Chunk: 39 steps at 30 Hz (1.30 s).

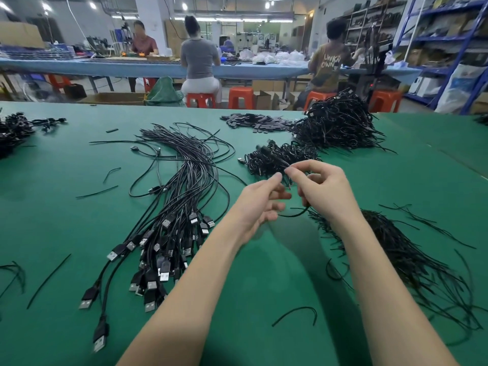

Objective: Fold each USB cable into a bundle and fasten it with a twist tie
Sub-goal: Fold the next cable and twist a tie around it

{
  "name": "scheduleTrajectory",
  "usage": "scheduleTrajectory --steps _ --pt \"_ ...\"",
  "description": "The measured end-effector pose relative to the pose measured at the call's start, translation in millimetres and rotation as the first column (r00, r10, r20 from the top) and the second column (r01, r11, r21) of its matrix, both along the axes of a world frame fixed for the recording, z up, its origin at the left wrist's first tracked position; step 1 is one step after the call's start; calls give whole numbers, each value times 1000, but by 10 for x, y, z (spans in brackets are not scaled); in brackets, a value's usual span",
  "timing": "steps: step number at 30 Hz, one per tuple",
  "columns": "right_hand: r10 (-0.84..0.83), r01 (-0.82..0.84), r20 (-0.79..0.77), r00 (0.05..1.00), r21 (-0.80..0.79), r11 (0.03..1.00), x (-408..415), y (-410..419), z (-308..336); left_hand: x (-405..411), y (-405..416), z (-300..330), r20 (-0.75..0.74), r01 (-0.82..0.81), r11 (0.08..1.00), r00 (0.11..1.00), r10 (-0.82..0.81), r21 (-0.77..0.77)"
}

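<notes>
Black folded cable (286,180), pinched between both hands (290,196)

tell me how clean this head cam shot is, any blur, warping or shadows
Head view: wide-angle warping bows the green table's far edge and stretches both forearms at the bottom; the left hand and right hand look slightly soft, the loose USB cables sharp; a soft shadow lies under the arms; the ceiling lights bloom; one background face is blurred out.
</notes>
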State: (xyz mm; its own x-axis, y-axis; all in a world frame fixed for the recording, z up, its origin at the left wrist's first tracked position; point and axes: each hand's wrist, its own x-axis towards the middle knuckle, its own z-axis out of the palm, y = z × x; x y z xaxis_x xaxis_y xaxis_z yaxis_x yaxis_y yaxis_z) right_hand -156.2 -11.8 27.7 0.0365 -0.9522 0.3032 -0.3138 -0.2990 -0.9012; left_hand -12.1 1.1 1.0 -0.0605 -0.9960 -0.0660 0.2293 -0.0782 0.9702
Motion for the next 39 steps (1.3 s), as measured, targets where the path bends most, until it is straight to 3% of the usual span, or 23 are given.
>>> scheduleTrajectory --steps 4,6,8,10,12,14,18,21,24,28,31,33,35,37,39 --pt "133 -126 -72 989 84 988 108 53 -55 -82 9 1 128 -1 994 992 14 -107" --pt "210 -211 24 977 181 961 133 72 -63 -94 18 -20 125 -65 992 989 78 -104" --pt "300 -311 84 950 248 917 111 67 -72 -77 24 -3 23 -131 991 991 132 -41" --pt "455 -437 7 890 294 850 66 70 -85 -18 4 44 -221 -187 980 955 198 70" --pt "596 -526 -112 795 362 770 33 107 -88 50 -47 74 -470 -196 960 841 268 198" --pt "646 -556 -145 750 391 734 16 134 -73 94 -57 75 -619 -86 945 736 273 315" --pt "690 -579 -34 723 516 632 13 189 -2 161 -43 40 -673 63 930 708 214 362" --pt "742 -503 -57 668 700 507 -100 200 95 233 -50 49 -653 51 949 737 174 311" --pt "771 -494 -16 636 759 423 -262 189 144 325 -65 44 -623 -6 964 762 177 267" --pt "710 -385 -134 691 763 519 -351 128 32 341 -34 51 -587 -63 982 794 158 180" --pt "566 -125 -440 698 703 700 -273 44 -63 270 6 94 -555 -19 999 831 43 49" --pt "369 7 -555 745 560 829 -202 0 -114 219 35 112 -434 82 996 896 -94 -46" --pt "125 90 -534 836 360 929 -143 -31 -166 160 61 117 -218 171 980 957 -191 -106" --pt "-91 166 -391 916 162 973 -102 -68 -180 84 73 105 48 171 972 985 -165 -164" --pt "-81 110 -185 979 150 983 -94 -112 -131 8 66 78 196 131 965 977 -86 -228"
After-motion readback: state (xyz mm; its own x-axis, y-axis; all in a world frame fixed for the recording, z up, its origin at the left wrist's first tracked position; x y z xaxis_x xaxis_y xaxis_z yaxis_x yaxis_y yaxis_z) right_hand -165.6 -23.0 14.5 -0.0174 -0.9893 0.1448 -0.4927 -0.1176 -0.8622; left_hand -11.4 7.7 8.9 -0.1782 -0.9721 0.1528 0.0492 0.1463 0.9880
